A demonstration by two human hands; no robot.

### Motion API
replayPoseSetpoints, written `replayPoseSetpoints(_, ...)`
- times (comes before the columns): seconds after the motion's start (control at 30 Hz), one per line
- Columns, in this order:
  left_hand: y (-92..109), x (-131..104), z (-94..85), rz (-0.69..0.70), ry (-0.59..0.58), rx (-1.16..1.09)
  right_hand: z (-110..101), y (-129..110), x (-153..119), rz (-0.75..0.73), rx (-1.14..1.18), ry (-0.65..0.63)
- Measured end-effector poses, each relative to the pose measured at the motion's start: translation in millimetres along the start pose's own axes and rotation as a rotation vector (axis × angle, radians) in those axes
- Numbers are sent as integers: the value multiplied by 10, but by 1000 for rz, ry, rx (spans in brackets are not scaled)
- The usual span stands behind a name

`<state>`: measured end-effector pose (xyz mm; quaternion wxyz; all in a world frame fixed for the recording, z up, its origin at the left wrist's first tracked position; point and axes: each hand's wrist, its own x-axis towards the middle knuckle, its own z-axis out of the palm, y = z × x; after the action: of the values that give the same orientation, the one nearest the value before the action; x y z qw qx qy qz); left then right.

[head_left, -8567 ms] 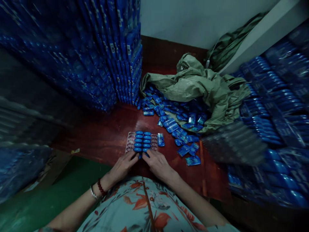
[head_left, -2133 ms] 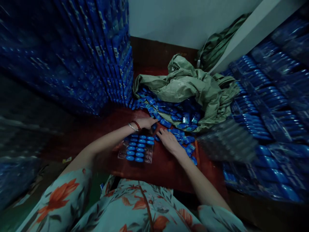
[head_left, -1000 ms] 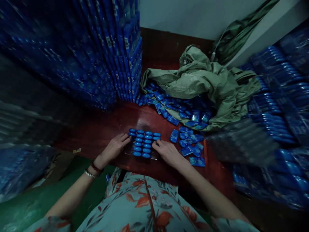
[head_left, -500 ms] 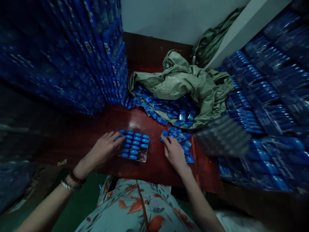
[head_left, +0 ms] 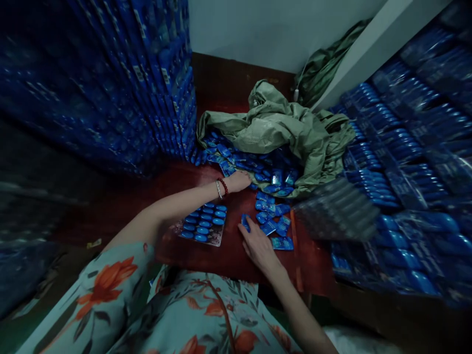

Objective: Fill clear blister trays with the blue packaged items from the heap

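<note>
Across the board my left hand [head_left: 238, 182] reaches to the near edge of a heap of small blue packets [head_left: 241, 162]; its fingers are blurred and partly hidden, so I cannot tell whether they grip one. My right hand [head_left: 260, 246] pinches a single blue packet [head_left: 245, 222] between thumb and fingers, low over the red table [head_left: 232, 260]. To its right lie several loose blue packets [head_left: 271, 209]. Under my left forearm is a printed card [head_left: 215, 239] carrying rows of glossy blue oval pieces [head_left: 201, 230].
A crumpled green-grey sack [head_left: 280, 123] half covers the heap at the back. Tall stacks of blue packaged goods rise on the left [head_left: 147, 98] and right [head_left: 405, 172]. A grey ridged block [head_left: 337, 209] stands right of the loose packets.
My left hand has left the card and moved right and away to the heap. My right hand has shifted slightly left and nearer, with a blue packet at its fingertips.
</note>
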<state>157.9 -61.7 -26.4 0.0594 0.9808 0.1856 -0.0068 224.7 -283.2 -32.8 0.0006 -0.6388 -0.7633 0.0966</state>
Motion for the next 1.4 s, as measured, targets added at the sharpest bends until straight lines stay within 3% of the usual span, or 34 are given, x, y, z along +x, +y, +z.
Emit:
replayPoseSetpoints(0.17,-101,-228,-171,-13,7,-74,160,-135,-391,124,502,353)
replayPoseSetpoints(0.27,-127,-673,-385,-17,136,-245,180,-287,-363,216,710,443)
replayPoseSetpoints(0.33,-111,-1082,-525,-47,224,-393,198,-367,-251,160,767,437)
replayPoseSetpoints(0.5,-15,-2216,-647,-349,407,-542,238,-371,69,-144,567,382)
replayPoseSetpoints(0.6,74,-2776,-527,-518,512,-509,139,-322,179,-255,329,253)
replayPoseSetpoints(0.7,213,-3099,-323,-653,510,-504,-58,-324,280,-345,109,127)
replayPoseSetpoints(0.83,403,-3132,-55,-724,447,-485,-267,-384,430,-447,-29,6)
replayPoseSetpoints(1.03,497,-2957,143,-579,355,-300,-298,-402,518,-463,-70,-52)
replayPoseSetpoints(1.23,494,-2928,153,-470,220,-118,-297,-398,495,-409,-55,-23)
replayPoseSetpoints(1.4,511,-2722,46,-438,67,-75,-325,-465,535,-394,-101,-56)
